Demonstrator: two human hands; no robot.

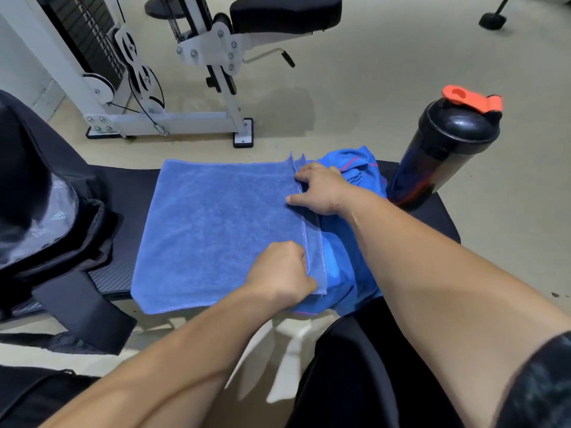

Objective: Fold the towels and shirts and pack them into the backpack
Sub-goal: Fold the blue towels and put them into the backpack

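Far left: black backpack [46, 211], patterned lining showing, propped on the left end of the black bench [123, 186]. Behind it, on the floor: white machine [173, 88] with cables and pulleys.

Mid-bench: blue towel [216, 230], spread flat and folded double, both layers' stitched edges lined up along the right side, near edge hanging slightly over the bench front.

At the towel's near right corner: left hand [284, 273], curled into a fist, pinching the top layer's edge. Further along the same edge, towards the far corner: right hand [318, 188], fingers bent over the hem and gripping it, thumb stretched out on top of the cloth.

Under and just right of the towel's edge: blue shirt [355, 171] with red stitching, crumpled, partly covered by the towel and the right forearm.

Far right, on the bench end, touching the shirt: black bottle [441, 152] with an orange flip cap, upright.
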